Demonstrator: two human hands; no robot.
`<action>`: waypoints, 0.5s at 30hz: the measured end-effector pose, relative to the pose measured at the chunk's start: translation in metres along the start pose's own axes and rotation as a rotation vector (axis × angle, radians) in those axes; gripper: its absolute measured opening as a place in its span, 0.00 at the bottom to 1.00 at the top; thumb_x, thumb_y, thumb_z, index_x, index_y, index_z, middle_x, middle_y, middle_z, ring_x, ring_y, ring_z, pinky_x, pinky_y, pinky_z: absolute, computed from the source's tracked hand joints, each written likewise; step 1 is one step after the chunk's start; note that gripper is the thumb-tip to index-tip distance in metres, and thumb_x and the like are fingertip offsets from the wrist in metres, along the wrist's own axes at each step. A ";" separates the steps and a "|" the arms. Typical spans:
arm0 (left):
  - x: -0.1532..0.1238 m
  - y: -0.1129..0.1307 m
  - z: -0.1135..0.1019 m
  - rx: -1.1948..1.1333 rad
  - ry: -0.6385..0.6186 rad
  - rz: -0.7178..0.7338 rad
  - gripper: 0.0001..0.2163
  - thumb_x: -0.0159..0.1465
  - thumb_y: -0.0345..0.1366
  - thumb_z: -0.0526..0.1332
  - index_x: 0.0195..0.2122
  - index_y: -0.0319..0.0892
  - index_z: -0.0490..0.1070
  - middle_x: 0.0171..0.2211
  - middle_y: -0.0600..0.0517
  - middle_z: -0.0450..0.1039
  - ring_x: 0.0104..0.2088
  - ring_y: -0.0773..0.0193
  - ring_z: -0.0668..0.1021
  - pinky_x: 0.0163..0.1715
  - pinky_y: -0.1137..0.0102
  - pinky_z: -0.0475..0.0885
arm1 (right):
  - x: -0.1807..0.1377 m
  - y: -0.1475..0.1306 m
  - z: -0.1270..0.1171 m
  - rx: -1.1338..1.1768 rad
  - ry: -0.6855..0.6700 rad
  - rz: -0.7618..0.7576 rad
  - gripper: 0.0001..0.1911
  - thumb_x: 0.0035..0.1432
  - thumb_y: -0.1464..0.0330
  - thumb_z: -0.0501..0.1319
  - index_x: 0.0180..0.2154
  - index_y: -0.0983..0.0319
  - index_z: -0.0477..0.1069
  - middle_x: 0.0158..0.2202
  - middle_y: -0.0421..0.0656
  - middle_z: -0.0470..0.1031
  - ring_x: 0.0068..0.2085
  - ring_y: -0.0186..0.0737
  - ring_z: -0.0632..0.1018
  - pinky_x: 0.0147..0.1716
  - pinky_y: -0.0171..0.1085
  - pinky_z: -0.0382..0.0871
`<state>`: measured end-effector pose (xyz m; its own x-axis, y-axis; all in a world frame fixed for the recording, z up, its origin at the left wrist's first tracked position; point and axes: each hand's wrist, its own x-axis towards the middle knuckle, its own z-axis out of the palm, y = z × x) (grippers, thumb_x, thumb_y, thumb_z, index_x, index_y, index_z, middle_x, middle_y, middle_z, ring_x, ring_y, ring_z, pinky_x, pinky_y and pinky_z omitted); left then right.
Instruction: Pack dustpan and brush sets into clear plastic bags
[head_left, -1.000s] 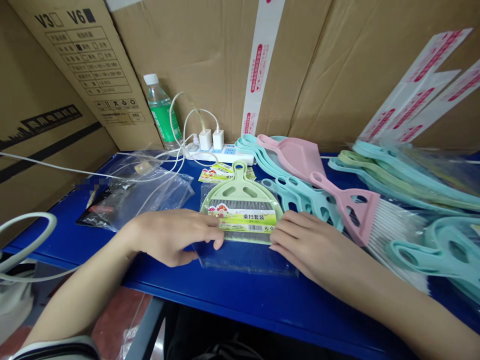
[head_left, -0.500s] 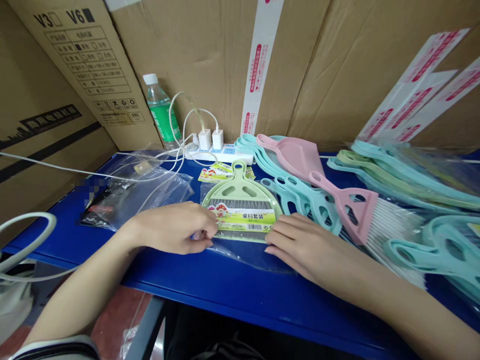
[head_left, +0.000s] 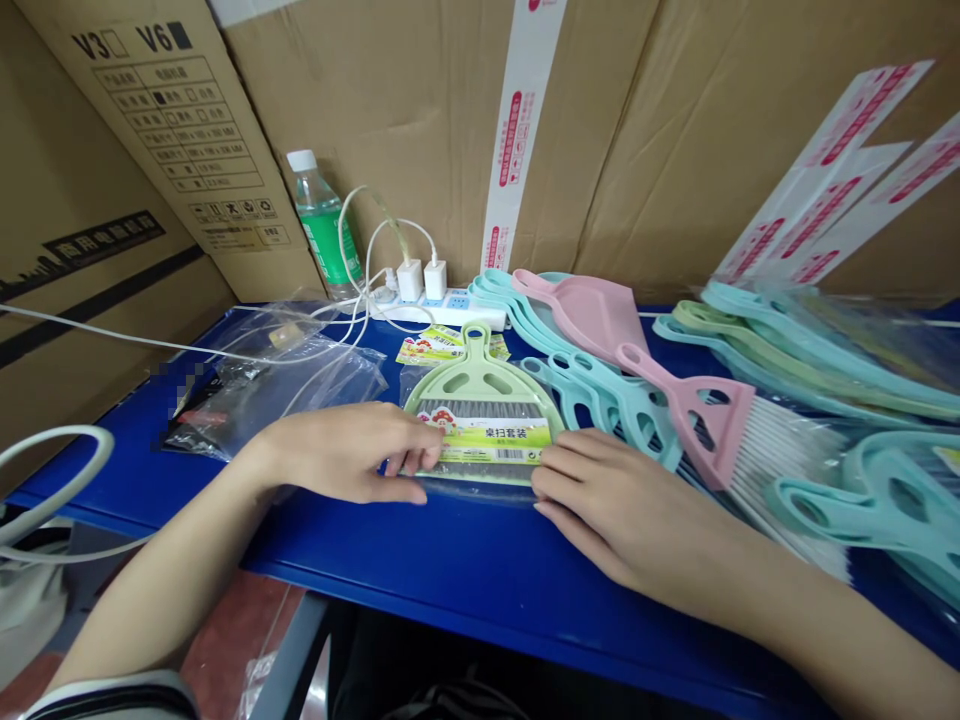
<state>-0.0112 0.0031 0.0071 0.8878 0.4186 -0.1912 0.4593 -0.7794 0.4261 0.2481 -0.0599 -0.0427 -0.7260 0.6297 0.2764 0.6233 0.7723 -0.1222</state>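
The bag's loose end (head_left: 484,491), spread out a second ago, now appears folded in, leaving the green dustpan set (head_left: 484,412) compactly wrapped on the table (head_left: 465,580) between left hand (head_left: 352,452) and right hand (head_left: 611,492), fingers bent, any grip indeterminable.

A bottle (head_left: 328,238) with a green label and white cap stands at the back of the blue worktop (head_left: 450,570). Beside it, a power strip (head_left: 480,316) carries two white chargers (head_left: 409,282) with looping cables. Behind rises brown cardboard (head_left: 390,100), crossed by red-printed white tape (head_left: 514,130).
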 end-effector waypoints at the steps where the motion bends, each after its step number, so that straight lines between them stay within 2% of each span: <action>1: 0.000 0.000 0.000 -0.015 -0.005 0.005 0.05 0.63 0.36 0.63 0.36 0.41 0.69 0.27 0.56 0.72 0.25 0.68 0.73 0.26 0.74 0.64 | 0.000 0.001 0.000 -0.011 0.006 -0.002 0.10 0.62 0.76 0.54 0.29 0.59 0.67 0.29 0.41 0.73 0.33 0.41 0.74 0.36 0.41 0.68; 4: 0.001 -0.001 0.002 -0.009 -0.005 0.001 0.10 0.60 0.39 0.67 0.38 0.41 0.70 0.29 0.55 0.74 0.26 0.68 0.74 0.26 0.74 0.64 | 0.001 0.002 0.001 -0.034 0.024 0.022 0.11 0.63 0.76 0.52 0.29 0.59 0.66 0.29 0.41 0.73 0.31 0.41 0.74 0.33 0.40 0.68; 9: 0.006 0.000 0.005 0.034 0.007 -0.022 0.04 0.63 0.33 0.64 0.39 0.42 0.72 0.28 0.55 0.74 0.28 0.67 0.76 0.28 0.73 0.65 | 0.003 0.005 0.004 -0.073 0.062 0.042 0.14 0.65 0.76 0.48 0.29 0.59 0.65 0.28 0.41 0.72 0.30 0.40 0.74 0.32 0.40 0.69; 15: 0.011 0.002 0.008 0.000 0.008 0.051 0.05 0.62 0.32 0.64 0.39 0.40 0.72 0.32 0.53 0.75 0.29 0.66 0.76 0.29 0.73 0.66 | 0.005 0.007 0.008 -0.043 0.113 0.056 0.15 0.66 0.76 0.47 0.29 0.59 0.64 0.26 0.40 0.71 0.28 0.39 0.74 0.31 0.40 0.67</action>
<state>-0.0001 0.0029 -0.0014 0.9096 0.3822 -0.1627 0.4138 -0.7999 0.4346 0.2466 -0.0510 -0.0495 -0.6540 0.6562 0.3765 0.6754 0.7306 -0.1001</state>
